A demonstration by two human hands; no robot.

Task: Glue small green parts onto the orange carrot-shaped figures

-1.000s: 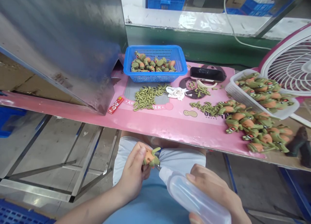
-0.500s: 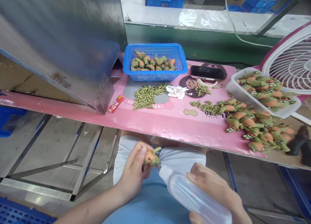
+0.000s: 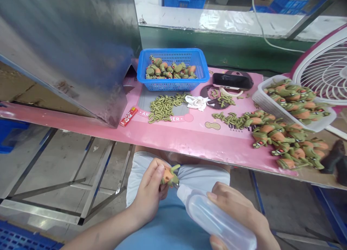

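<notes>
Over my lap, my left hand pinches a small green and orange toy figure between thumb and fingers. One thin green limb sticks up from it. My right hand is wrapped around a translucent squeeze bottle, which lies tilted with its narrow tip pointing at the figure. The tip reaches the figure's lower right side; whether it touches cannot be made out. On the pink tabletop ahead lie a pile of small green pieces and a heap of similar figures.
A blue basket with figures stands at the back, near a phone and crumpled tissue. At right are a white basket of figures and a fan. A metal panel and red packet are at left.
The squeeze bottle in my right hand has shifted very slightly to the left. My left hand and the figure hold almost the same place.
</notes>
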